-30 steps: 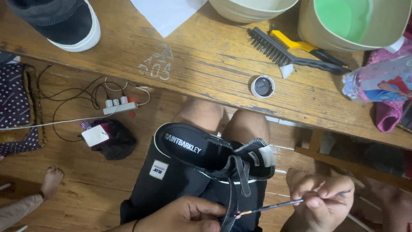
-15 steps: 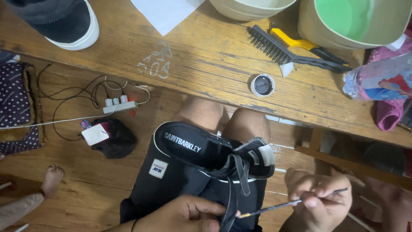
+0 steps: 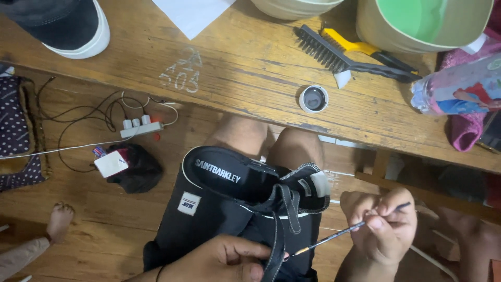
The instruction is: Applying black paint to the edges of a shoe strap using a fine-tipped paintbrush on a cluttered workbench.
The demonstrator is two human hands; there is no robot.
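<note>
A power strip lies on the floor at the left. The black shoe sits on the person's lap, below the bench. The left hand grips its strap near the bottom edge, fingers curled round it. The right hand pinches a thin brush, tip touching the strap. Above on the bench: a small round tin and a wire brush.

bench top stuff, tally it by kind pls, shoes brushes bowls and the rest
Shoes: 1, the dark shoe
Brushes: 2, black brush, yellow brush
Bowls or tubs: 2, cream bowl, green tub
Small round tins: 1
Paper sheets: 1
Total: 7
</note>
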